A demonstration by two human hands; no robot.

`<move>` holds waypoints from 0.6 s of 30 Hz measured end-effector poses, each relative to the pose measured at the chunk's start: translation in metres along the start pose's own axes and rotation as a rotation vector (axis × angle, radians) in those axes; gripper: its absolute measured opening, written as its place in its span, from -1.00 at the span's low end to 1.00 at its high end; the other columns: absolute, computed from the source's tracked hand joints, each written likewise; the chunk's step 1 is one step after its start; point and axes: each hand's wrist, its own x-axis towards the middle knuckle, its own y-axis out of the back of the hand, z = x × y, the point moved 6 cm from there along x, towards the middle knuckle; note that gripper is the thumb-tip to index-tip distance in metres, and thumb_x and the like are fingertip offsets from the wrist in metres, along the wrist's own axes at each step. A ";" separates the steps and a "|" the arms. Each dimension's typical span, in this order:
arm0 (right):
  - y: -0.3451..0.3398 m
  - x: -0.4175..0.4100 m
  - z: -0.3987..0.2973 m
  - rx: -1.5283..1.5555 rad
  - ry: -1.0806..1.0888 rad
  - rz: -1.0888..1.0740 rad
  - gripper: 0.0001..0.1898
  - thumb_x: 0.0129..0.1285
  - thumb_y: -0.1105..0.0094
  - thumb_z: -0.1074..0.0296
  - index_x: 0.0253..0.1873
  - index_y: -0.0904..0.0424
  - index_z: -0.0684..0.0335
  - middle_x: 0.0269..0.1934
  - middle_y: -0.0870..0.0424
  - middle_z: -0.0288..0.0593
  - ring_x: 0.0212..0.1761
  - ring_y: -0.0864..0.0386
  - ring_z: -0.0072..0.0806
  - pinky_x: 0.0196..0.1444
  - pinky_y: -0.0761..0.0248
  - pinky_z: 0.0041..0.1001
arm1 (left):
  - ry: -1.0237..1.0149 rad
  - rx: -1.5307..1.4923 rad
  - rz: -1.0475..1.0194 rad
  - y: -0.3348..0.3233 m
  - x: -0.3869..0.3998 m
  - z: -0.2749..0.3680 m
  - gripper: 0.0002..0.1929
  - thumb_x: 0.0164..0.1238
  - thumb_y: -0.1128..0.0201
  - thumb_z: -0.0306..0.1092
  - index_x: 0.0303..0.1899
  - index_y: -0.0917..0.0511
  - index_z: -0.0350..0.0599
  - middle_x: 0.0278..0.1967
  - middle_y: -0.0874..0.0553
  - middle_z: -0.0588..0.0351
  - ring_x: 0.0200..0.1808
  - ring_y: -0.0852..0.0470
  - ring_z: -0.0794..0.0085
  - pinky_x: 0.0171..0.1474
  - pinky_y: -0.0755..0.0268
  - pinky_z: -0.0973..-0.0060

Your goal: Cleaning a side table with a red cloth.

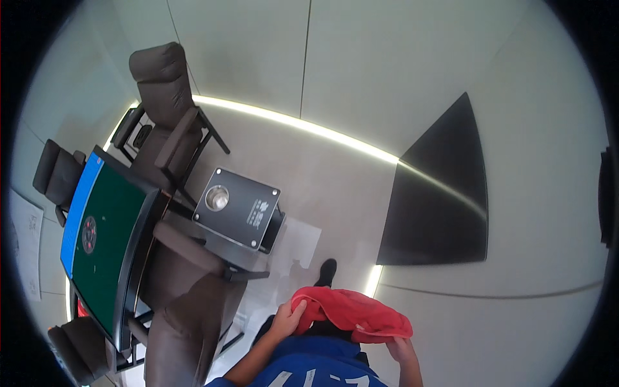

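Observation:
A red cloth (358, 309) is stretched between my two hands in front of my blue shirt, sagging in loose folds. My left hand (288, 317) grips its left end, with the thumb on top. The cloth's right end is held in my right hand (401, 349), whose fingers are partly hidden under the fabric. A black shoe (327, 272) shows on the floor just beyond the cloth.
At left stands a green-topped game table (113, 203) with brown padded armchairs (162, 96) around it. A small dark side table (237, 205) with a metal cup holder is ahead. A black panel (435, 213) and a glowing light strip (290, 121) lie beyond.

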 end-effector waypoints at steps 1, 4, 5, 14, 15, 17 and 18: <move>0.002 0.017 -0.013 0.021 0.013 0.004 -0.38 0.30 -0.15 0.30 0.39 -0.12 0.29 0.35 -0.29 -0.08 0.38 -0.28 -0.24 0.42 -0.12 -0.24 | -0.044 -0.033 0.066 0.001 0.018 0.017 -0.66 0.44 -0.10 -0.19 -0.03 -0.57 -0.32 -0.26 -0.73 -0.01 -0.23 -0.68 0.43 -0.12 -0.49 0.45; -0.003 0.081 -0.054 0.083 0.034 -0.018 -0.33 0.30 -0.18 0.21 0.41 -0.09 0.27 0.36 -0.27 -0.08 0.39 -0.26 -0.23 0.43 -0.11 -0.21 | -0.106 0.032 0.073 0.008 0.074 0.058 -0.68 0.40 -0.14 -0.24 -0.02 -0.56 -0.34 -0.23 -0.73 -0.04 -0.20 -0.68 0.42 -0.09 -0.48 0.45; -0.007 0.107 -0.069 0.120 0.033 -0.038 -0.31 0.29 -0.19 0.16 0.41 -0.09 0.26 0.36 -0.27 -0.08 0.38 -0.27 -0.23 0.42 -0.12 -0.20 | -0.155 0.080 0.072 0.012 0.093 0.071 -0.68 0.38 -0.15 -0.26 -0.01 -0.55 -0.34 -0.22 -0.73 -0.04 -0.19 -0.68 0.41 -0.09 -0.48 0.45; -0.059 0.339 -0.167 -0.002 -0.073 -0.225 -0.37 0.30 -0.13 0.06 0.35 -0.22 0.29 0.29 -0.39 -0.04 0.29 -0.39 -0.21 0.34 -0.26 -0.24 | -0.195 0.289 0.317 0.057 0.214 0.195 -0.71 0.28 -0.21 -0.24 -0.08 -0.54 -0.24 -0.39 -0.69 -0.15 -0.35 -0.71 0.09 -0.27 -0.49 0.32; -0.072 0.367 -0.176 -0.013 -0.087 -0.249 -0.37 0.30 -0.13 0.06 0.35 -0.22 0.29 0.29 -0.39 -0.04 0.29 -0.39 -0.21 0.34 -0.26 -0.24 | -0.191 0.281 0.346 0.063 0.228 0.197 -0.71 0.28 -0.21 -0.24 -0.08 -0.54 -0.24 -0.39 -0.69 -0.15 -0.35 -0.71 0.09 -0.27 -0.49 0.32; -0.110 0.416 -0.199 0.062 -0.173 -0.304 -0.40 0.30 -0.15 0.14 0.35 -0.23 0.28 0.28 -0.40 -0.03 0.30 -0.39 -0.21 0.31 -0.30 -0.24 | -0.132 0.307 0.414 0.079 0.260 0.199 -0.71 0.28 -0.22 -0.24 -0.08 -0.54 -0.24 -0.41 -0.68 -0.17 -0.34 -0.71 0.08 -0.26 -0.49 0.32; -0.137 0.435 -0.217 0.137 -0.175 -0.356 -0.43 0.30 -0.15 0.19 0.33 -0.25 0.30 0.26 -0.42 -0.01 0.27 -0.41 -0.21 0.26 -0.35 -0.26 | -0.126 0.307 0.444 0.086 0.277 0.200 -0.71 0.29 -0.21 -0.23 -0.09 -0.54 -0.23 -0.41 -0.68 -0.19 -0.34 -0.70 0.01 -0.26 -0.49 0.29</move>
